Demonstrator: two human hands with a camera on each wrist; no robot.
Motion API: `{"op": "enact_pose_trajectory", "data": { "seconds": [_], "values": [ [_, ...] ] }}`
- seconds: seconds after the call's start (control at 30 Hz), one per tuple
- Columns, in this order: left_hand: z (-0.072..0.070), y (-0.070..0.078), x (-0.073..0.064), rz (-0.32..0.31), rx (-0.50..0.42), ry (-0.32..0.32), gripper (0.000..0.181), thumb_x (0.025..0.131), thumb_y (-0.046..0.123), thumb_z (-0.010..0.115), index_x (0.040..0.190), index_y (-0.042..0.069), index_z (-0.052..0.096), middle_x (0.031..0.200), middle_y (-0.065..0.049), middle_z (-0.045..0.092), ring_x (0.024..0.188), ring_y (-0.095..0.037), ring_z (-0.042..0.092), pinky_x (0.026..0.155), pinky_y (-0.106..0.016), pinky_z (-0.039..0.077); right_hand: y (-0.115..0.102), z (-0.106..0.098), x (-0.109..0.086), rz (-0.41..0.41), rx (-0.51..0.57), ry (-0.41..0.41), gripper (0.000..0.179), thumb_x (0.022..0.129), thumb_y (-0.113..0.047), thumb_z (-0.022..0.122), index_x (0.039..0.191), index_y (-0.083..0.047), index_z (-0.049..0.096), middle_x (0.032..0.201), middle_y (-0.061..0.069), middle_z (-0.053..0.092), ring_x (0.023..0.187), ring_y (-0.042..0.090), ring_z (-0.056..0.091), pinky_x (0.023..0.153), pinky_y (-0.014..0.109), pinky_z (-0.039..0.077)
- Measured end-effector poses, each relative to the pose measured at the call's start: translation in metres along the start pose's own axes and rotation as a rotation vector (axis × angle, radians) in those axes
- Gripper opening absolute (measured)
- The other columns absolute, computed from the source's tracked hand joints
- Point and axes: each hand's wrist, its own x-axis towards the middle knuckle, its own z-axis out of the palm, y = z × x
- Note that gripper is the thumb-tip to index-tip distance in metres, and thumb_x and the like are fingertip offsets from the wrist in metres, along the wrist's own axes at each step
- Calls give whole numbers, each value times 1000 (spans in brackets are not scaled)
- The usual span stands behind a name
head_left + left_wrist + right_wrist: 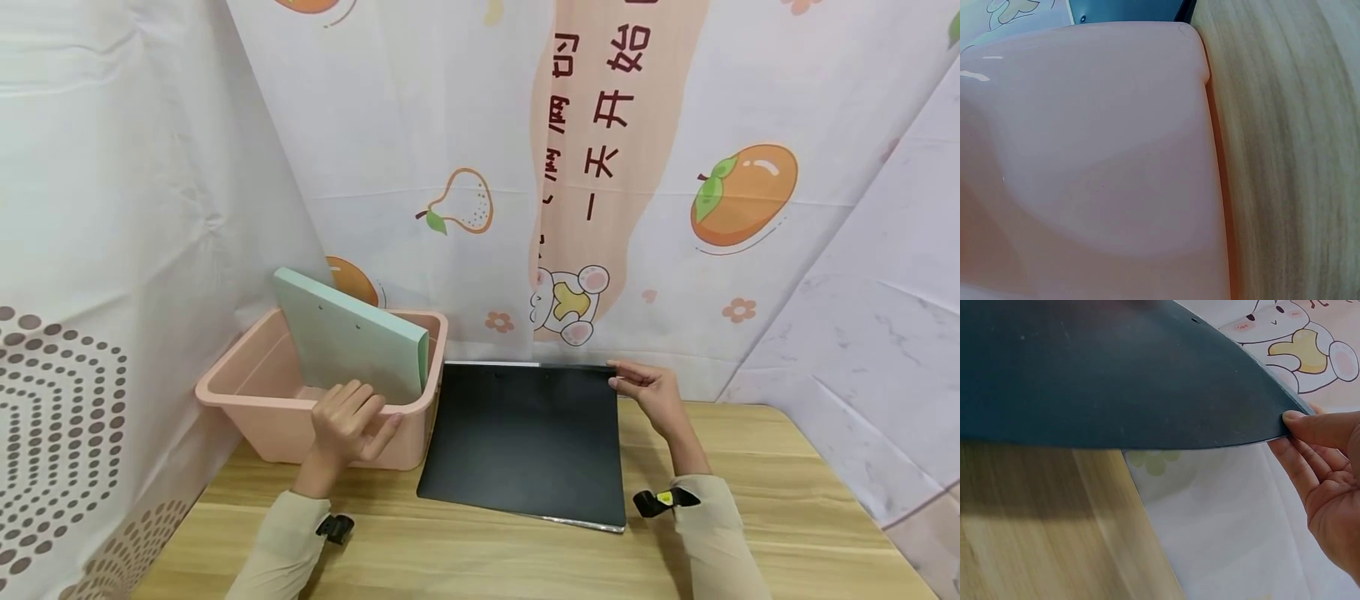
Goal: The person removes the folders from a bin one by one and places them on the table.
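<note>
Pinching black folder point(525, 442) at far right corner with right hand point(651, 396) | over table point(757, 475), just right of bin point(277, 433) | at bin's front rim with left hand point(345, 423), cannot tell if gripping | best to pinch lightly, avoiding a creased corner

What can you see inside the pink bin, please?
A light green folder stands in the pink bin; whatever lies low behind the front wall and folder cannot be seen.
</note>
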Motion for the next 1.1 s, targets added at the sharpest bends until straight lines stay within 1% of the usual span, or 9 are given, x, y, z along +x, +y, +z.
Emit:
{"op": "enact_pose_trajectory", "data": {
  "seconds": [0.1,0.17,0.33,0.4,0.57,0.63,0.77,0.83,1.1],
  "values": [
    [0,0,0,2,-3,0,48,94,36,57,56,7,54,53,-4,43,44,-18,34,42,-28,21,3,0,0,4,2,-8,40,92,-4,72,128,12,63,111,-21,71,108,-10,64,80,20,58],
    [1,0,0,4,-2,-1,48,94,36,56,56,7,54,53,-4,43,44,-18,34,42,-28,21,4,1,1,9,5,-14,40,92,-4,73,128,12,63,115,-15,72,109,-10,64,80,21,59],
    [1,0,-1,6,1,-10,48,95,37,56,57,7,54,53,-4,44,44,-18,35,42,-28,21,6,2,1,37,-2,-28,41,92,-4,73,129,12,63,131,14,68,109,-10,64,81,23,59],
    [1,0,-2,5,5,-11,48,95,37,56,57,7,55,53,-4,45,44,-18,35,42,-28,22,6,2,3,43,-10,-32,42,92,-5,73,129,11,63,133,20,65,108,-10,64,81,22,59],
    [0,-1,-4,5,11,-10,48,95,37,56,57,7,55,53,-4,45,44,-18,36,42,-28,22,6,4,8,52,-26,-26,41,91,-5,74,128,10,64,128,15,69,104,-9,66,80,21,59],
    [0,-2,-4,5,12,-8,48,95,37,56,57,7,55,53,-5,46,44,-19,36,42,-29,23,6,4,10,53,-34,-27,40,91,-5,74,127,10,65,128,17,69,103,-9,67,80,21,59],
    [0,-3,-5,5,17,-5,48,95,37,56,57,7,55,53,-5,47,44,-19,37,42,-29,23,6,5,14,54,-52,-41,39,92,-4,73,128,9,65,131,30,62,101,-9,67,81,22,59],
    [0,-3,-5,7,17,-3,48,95,37,56,57,7,54,53,-5,46,44,-19,36,42,-29,23,6,5,16,67,-55,-45,40,92,-4,73,128,9,65,133,34,59,100,-9,67,80,22,59],
    [0,-2,-3,7,16,-2,48,95,37,56,57,8,54,53,-4,46,44,-18,37,42,-28,22,2,7,18,106,-80,-61,41,93,-6,72,130,9,63,134,33,58,101,-10,66,79,21,58]
  ]
}}
